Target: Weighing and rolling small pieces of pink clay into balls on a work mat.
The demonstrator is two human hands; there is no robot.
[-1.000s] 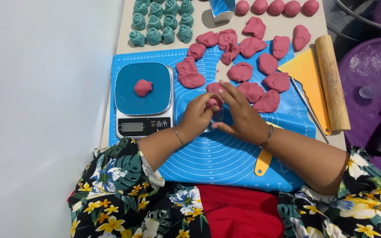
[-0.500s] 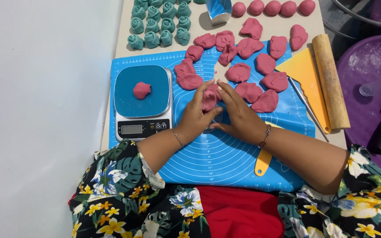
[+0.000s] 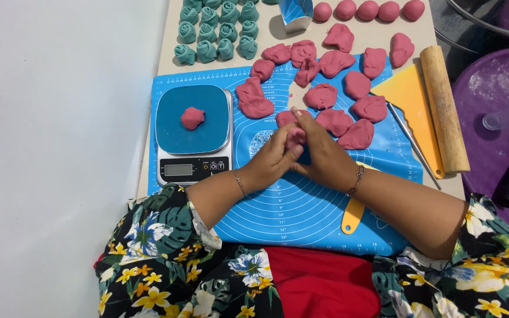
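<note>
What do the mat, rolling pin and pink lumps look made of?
Mat: probably silicone, thin, matte blue, lying flat with printed rings. Rolling pin: bare wood, pale tan, unvarnished. Pink lumps: soft dough, matte, dented and creased.

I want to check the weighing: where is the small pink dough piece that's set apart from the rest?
In the head view it sits on the blue-topped kitchen scale, left of the hands: the pink dough piece.

- Dough pieces (image 3: 334, 62) at twelve o'clock: dusky pink.
- Rolled dough roses (image 3: 216, 32) at eleven o'clock: teal.
- Baking mat (image 3: 301, 212): bright blue with white ruled lines and circles.
- Scale (image 3: 192, 132) at nine o'clock: teal platform, silver base.
- Scraper (image 3: 410, 103) at two o'clock: yellow.
- Rolling pin (image 3: 445, 109): pale wood.
- Sleeves (image 3: 160, 235): black with green leaves and yellow flowers.
</note>
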